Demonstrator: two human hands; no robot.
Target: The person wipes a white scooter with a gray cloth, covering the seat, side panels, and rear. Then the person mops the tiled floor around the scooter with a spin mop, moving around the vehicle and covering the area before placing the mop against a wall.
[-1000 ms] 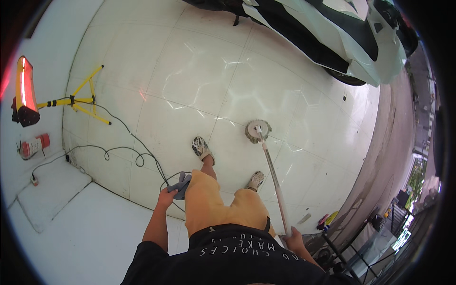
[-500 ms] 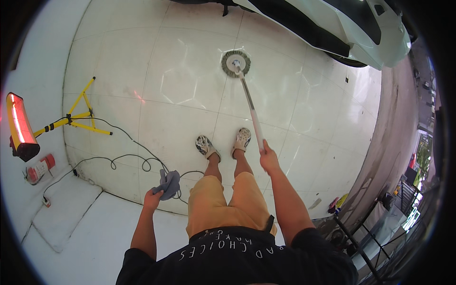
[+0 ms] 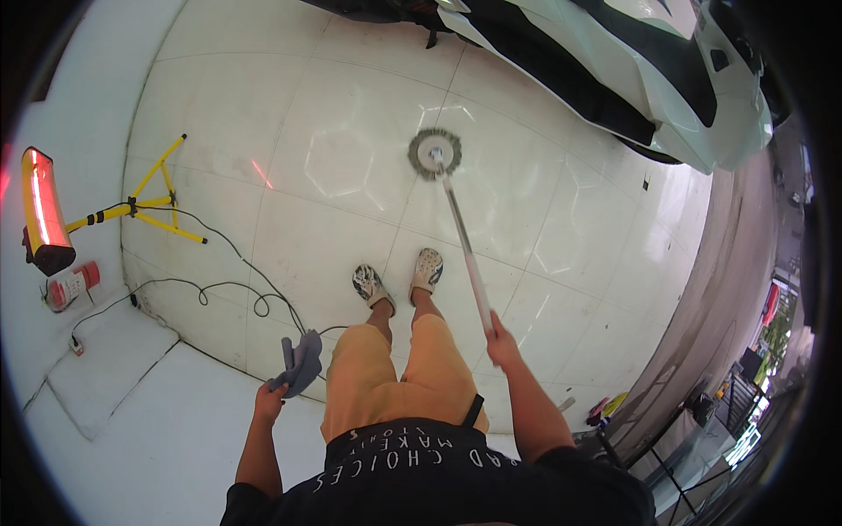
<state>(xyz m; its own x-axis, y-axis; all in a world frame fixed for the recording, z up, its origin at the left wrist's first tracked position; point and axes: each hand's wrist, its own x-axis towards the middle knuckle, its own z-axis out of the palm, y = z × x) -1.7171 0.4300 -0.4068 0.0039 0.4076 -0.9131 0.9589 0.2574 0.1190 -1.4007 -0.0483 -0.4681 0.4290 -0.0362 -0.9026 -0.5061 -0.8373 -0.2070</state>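
Note:
My right hand (image 3: 502,342) is wrapped round the upper end of a mop handle (image 3: 465,241). The handle slants forward to a round mop head (image 3: 421,159), a pale disc with a grey-green fringe, resting on the tiled floor beyond my feet. Out to the left, my left hand (image 3: 270,399) is closed on a crumpled grey cloth (image 3: 303,364), which sticks up from the fingers beside my thigh. The cloth hangs clear of the mop.
A white and black scooter (image 3: 605,79) stands at the far right. On the left a glowing heat lamp (image 3: 46,206) rises on a yellow tripod (image 3: 153,203). Its black cable (image 3: 230,241) loops over the floor towards me. A metal rack (image 3: 675,465) is at the near right.
The mop head has come nearer to my feet, with the right hand still on the handle. More of the scooter shows now. The cloth stays in my left hand.

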